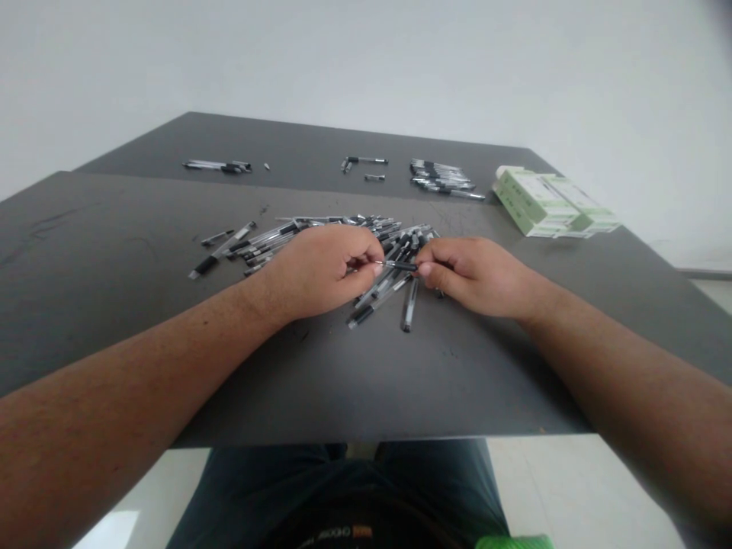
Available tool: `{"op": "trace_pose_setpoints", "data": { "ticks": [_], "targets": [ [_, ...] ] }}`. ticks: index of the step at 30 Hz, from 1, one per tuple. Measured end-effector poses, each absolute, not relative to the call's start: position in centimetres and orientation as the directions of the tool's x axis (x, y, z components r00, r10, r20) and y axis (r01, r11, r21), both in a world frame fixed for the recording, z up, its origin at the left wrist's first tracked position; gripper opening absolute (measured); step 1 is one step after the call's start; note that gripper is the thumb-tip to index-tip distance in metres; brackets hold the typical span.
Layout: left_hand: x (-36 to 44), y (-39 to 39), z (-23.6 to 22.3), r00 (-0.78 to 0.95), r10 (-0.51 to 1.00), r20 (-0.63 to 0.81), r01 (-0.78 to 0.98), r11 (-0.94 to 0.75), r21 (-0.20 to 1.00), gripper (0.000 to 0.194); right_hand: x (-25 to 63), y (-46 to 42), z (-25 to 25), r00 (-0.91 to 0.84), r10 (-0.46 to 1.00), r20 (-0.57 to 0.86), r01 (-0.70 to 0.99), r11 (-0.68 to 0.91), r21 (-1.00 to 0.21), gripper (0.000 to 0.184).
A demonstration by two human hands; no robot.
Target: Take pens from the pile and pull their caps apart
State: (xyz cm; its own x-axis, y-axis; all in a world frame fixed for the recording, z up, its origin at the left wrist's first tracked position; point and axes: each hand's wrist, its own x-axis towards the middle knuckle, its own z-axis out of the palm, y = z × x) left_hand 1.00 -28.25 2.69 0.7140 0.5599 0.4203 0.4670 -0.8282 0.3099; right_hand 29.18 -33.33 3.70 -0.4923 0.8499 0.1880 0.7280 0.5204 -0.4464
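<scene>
Left hand [325, 268], right hand [480, 274]: fingers [430, 270] pinched closed around pen [402, 266]

One slim pen [402, 266], black with a silvery section, was held nearly level between left hand [335, 267] and right hand [477, 271], its ends hidden by fingers. Beneath lay a loose pile of clear-and-black pens [392, 280], pointing various ways.

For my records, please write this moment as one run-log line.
Left hand: pinching pen | right hand: pinching same pen | nearby: pen pile | far right: green-white boxes
</scene>
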Motion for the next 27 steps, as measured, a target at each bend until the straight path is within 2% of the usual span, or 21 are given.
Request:
{"op": "trace_pose_setpoints", "data": {
  "ticks": [7,13,19,23,27],
  "targets": [
    [0.5,-28.3,2.9,0.596,0.675,0.434,0.551,-0.737,0.390,0.036,30.1,-32.5,3.4,-0.322,0.916,0.239,0.709,0.400,-0.581,0.031],
    [0.0,-27.1,2.8,0.545,0.735,0.403,0.659,-0.673,0.336,0.032,30.9,-31.6,2.2,-0.174,0.930,0.325,0.620,0.360,-0.697,0.036],
    [-0.7,-25.5,2.4,0.527,0.775,0.350,0.702,-0.628,0.336,0.035,31.5,-30.8,1.5,-0.095,0.912,0.399,0.601,0.372,-0.708,0.029],
    [-0.7,-25.1,3.1,0.502,0.813,0.293,0.736,-0.580,0.348,0.034,31.6,-30.3,1.1,-0.065,0.907,0.416,0.586,0.372,-0.720,0.029],
    [0.8,-25.1,4.2,0.514,0.804,0.299,0.733,-0.593,0.335,0.031,31.5,-29.9,0.9,-0.038,0.911,0.411,0.583,0.354,-0.731,0.028]
  ]
}}
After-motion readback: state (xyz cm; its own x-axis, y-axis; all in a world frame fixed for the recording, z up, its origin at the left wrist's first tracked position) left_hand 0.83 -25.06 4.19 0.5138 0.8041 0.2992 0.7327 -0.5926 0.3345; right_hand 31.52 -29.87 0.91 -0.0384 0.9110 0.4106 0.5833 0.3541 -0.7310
